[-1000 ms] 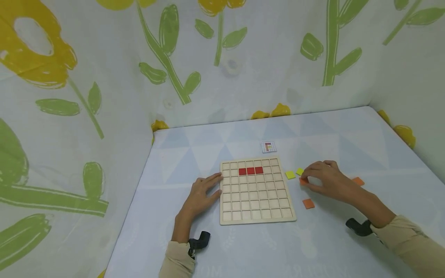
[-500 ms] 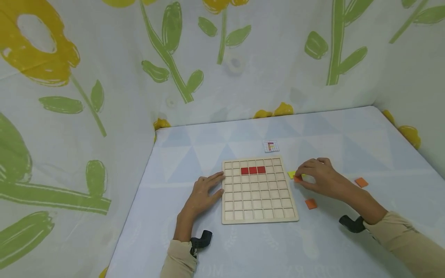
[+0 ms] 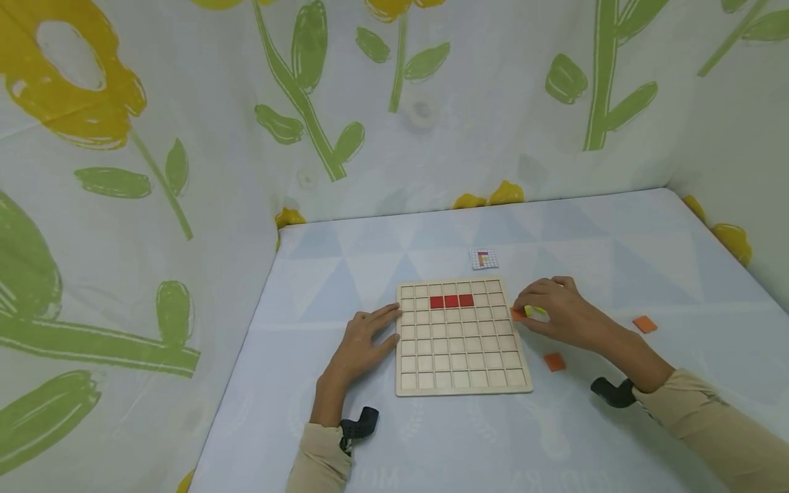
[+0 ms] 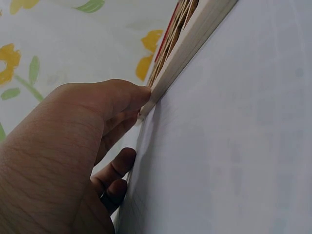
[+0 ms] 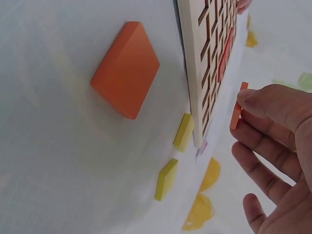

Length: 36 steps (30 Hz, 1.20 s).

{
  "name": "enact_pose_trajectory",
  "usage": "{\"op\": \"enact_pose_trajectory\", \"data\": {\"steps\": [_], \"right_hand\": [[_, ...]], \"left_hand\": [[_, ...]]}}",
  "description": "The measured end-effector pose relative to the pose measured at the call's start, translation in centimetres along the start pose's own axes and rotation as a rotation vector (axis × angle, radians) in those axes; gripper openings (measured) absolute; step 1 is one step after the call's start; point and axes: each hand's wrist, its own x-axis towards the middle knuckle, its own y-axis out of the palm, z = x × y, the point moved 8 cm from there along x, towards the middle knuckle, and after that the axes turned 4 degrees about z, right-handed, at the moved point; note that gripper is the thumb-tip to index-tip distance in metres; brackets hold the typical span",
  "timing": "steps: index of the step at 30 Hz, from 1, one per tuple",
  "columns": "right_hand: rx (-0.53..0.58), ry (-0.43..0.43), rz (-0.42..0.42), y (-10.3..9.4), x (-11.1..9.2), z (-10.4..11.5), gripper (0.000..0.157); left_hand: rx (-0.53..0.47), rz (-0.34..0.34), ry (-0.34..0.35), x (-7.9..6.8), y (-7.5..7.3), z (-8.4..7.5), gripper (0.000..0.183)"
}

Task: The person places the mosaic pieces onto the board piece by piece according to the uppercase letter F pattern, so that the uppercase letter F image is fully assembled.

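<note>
Step in hand looks like tile placement: right hand (image 3: 557, 311) pinches a flat square orange tile (image 5: 239, 106) between thumb and fingers, raised near the right edge of the pale wooden grid board (image 3: 464, 340). Left hand (image 3: 362, 346) relaxed, fingers extended, fingertips at the board's left edge, probably steadying it. Next move likely calls for lining the pinched tile up squarely with a recess, then letting go.

Board's recesses: three flat square red tiles (image 3: 451, 301) side by side, second row from far edge; no other tiles seen in it. Right of board: two flat square yellow tiles (image 5: 184, 132), two loose orange tiles (image 3: 555, 361). Small white printed grid card (image 3: 483, 258) just beyond board's far edge.
</note>
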Motion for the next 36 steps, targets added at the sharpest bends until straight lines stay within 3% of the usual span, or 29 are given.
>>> {"op": "enact_pose_trajectory", "data": {"steps": [13, 24, 36], "right_hand": [[0.032, 0.023, 0.043, 1.1, 1.6, 0.8, 0.021], [0.040, 0.000, 0.047, 1.7, 2.6, 1.3, 0.017], [0.049, -0.052, 0.022, 2.2, 3.7, 2.4, 0.018]], "left_hand": [[-0.005, 0.009, -0.012, 0.0, 0.0, 0.0, 0.050], [-0.021, -0.014, 0.020, 0.0, -0.3, -0.6, 0.049], [-0.005, 0.003, 0.002, -0.1, -0.3, -0.2, 0.050]]}}
